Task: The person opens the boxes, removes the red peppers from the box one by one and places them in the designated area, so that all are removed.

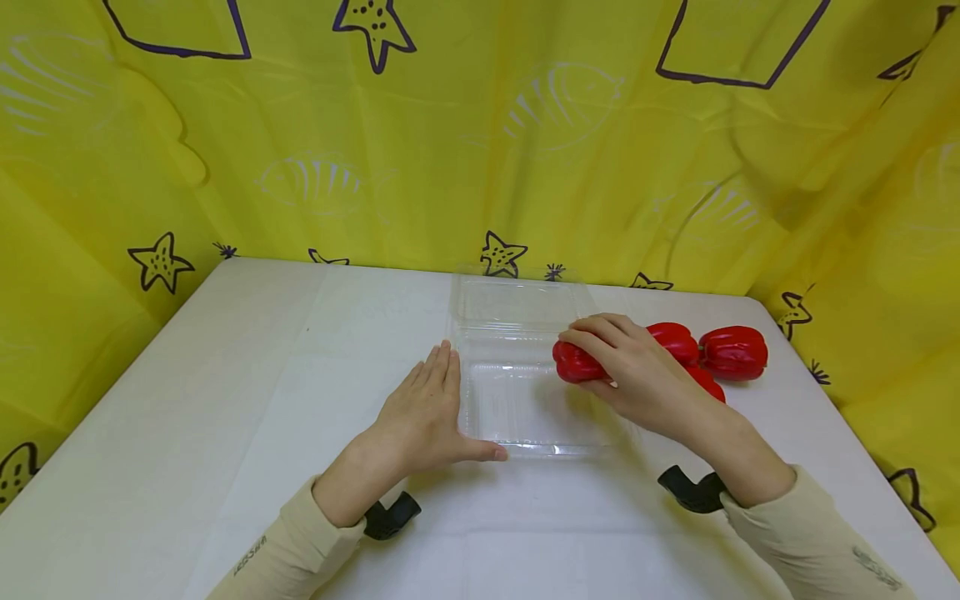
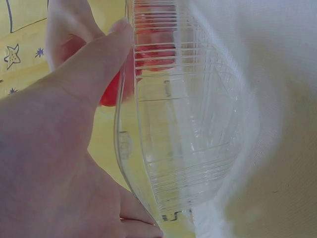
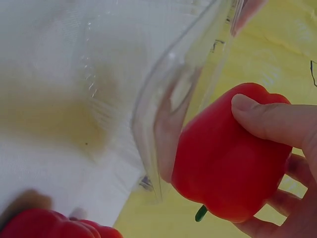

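My right hand (image 1: 637,371) grips a red bell pepper (image 1: 576,362) over the right part of a clear plastic container (image 1: 517,408). In the right wrist view the thumb lies along the side of that bell pepper (image 3: 233,153), and its green stem points away from the palm. The container stands with its hinged lid (image 1: 517,302) folded back toward the curtain. My left hand (image 1: 420,417) rests at the container's left side, fingers straight along the edge and thumb at the front left corner. The left wrist view shows the thumb touching the clear rim (image 2: 119,129).
More red bell peppers (image 1: 733,352) lie on the table to the right of the container, partly behind my right hand. A white cloth (image 1: 300,467) covers the table. Yellow patterned curtain (image 1: 420,133) hangs along the back and both sides.
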Available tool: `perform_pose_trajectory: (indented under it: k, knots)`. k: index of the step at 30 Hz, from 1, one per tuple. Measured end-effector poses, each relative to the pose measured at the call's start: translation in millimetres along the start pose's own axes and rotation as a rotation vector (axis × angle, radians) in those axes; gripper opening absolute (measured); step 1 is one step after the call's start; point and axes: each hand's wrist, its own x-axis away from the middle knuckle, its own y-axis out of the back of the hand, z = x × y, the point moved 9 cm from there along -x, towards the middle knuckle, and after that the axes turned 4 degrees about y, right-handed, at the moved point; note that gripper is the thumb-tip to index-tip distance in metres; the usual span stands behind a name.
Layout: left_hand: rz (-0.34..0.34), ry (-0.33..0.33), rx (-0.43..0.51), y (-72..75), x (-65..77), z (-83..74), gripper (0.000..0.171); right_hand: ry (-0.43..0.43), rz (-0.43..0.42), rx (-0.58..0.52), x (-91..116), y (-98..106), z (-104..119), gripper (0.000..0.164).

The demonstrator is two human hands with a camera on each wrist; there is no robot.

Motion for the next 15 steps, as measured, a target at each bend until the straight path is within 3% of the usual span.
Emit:
perform_pose_trajectory:
  k: [15]
  knots:
    - [0.004,0.006,0.000,-0.6,0.6,0.4,0.133,-0.039,-0.029,0.015,11.2,24.4,-5.9,0.065]
